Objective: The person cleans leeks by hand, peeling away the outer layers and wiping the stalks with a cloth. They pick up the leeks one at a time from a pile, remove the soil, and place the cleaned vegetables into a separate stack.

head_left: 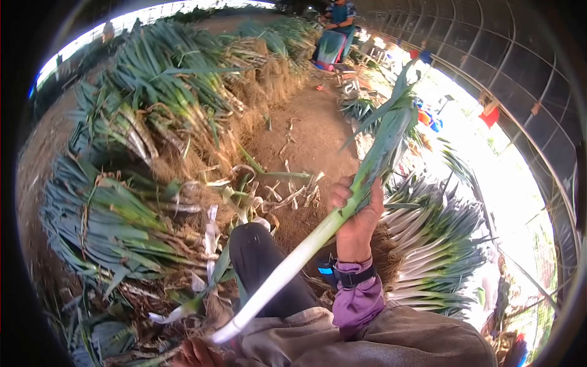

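A long leek slants across the view, its white end low at the left and its green leaves up at the right. My right hand is wrapped round its green part, palm up, with a dark band on the wrist. At the bottom edge, my left hand is close to the white root end; its fingers are partly cut off by the frame, and what they hold is hidden. Trimmed leeks lie in a row to the right of my right hand.
Bundles of untrimmed leeks with brown roots are piled at the left, more behind them. Peeled leaves litter the soil. Another person sits at the far back. A curved frame wall stands at the right.
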